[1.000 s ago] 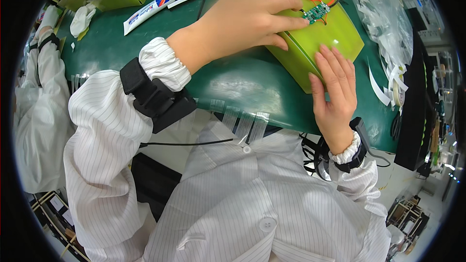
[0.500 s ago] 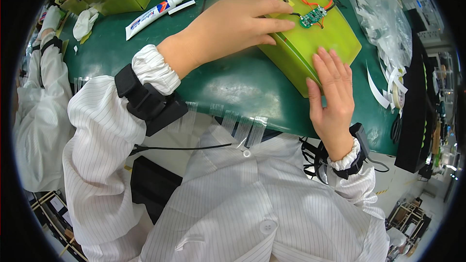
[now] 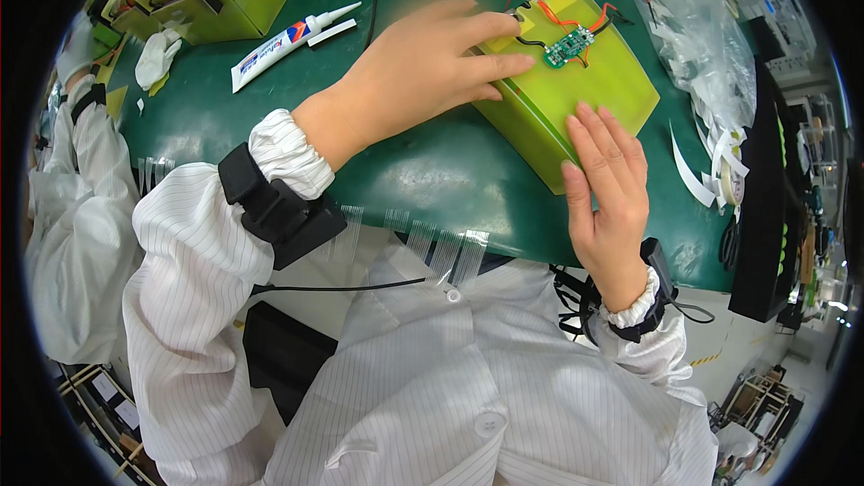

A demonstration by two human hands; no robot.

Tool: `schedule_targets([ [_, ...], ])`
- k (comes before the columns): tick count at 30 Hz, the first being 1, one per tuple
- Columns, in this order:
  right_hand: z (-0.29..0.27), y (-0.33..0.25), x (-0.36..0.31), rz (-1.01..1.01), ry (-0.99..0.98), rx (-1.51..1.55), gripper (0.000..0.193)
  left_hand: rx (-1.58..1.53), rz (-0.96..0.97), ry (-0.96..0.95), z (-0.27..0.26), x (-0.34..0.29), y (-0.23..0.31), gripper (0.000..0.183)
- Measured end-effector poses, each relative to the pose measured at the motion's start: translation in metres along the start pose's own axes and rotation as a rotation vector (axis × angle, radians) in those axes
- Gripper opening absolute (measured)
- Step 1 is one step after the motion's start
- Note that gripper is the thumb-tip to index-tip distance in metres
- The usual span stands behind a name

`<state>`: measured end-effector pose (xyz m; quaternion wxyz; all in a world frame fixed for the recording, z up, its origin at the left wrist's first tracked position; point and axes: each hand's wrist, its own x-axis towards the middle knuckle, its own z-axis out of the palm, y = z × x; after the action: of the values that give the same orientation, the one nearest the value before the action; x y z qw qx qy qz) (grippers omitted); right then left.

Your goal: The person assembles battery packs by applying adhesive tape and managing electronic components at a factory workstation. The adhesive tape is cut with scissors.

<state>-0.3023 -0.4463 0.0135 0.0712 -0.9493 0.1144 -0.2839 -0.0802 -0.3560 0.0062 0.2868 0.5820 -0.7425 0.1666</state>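
**Bare left hand [image 3: 423, 72] drawn back from small green circuit board [image 3: 569, 48]**

Dark-green glossy table [image 3: 423, 180] carries a yellow-green box-shaped block [image 3: 603, 81], long axis far-left to near-right, ahead of the bare right hand [image 3: 608, 184] and rightward of the left. Right: fingers extended flat on its near end, grasping nothing. Left: fingers loosely spread at its left edge, nearer the board; no hold visible, contact hard to tell.

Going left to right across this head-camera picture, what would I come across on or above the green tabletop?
Crumpled white tissue, white squeeze tube, left hand, green circuit board, clear plastic sheeting.
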Motion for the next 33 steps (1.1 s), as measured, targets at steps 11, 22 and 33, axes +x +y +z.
schedule_targets([
  [11, -0.018, 0.010, 0.011, 0.084, 0.058, 0.188, 0.028, -0.016, -0.022, -0.014, -0.003, 0.002, 0.003, 0.046],
  [22, -0.014, 0.052, 0.079, -0.010, -0.076, 0.176, 0.009, -0.045, -0.026, -0.072, -0.009, 0.007, 0.009, 0.045],
  [33, -0.020, 0.049, 0.114, -0.293, -0.422, -0.007, 0.010, -0.046, -0.082, -0.064, -0.017, 0.000, 0.015, 0.044],
])
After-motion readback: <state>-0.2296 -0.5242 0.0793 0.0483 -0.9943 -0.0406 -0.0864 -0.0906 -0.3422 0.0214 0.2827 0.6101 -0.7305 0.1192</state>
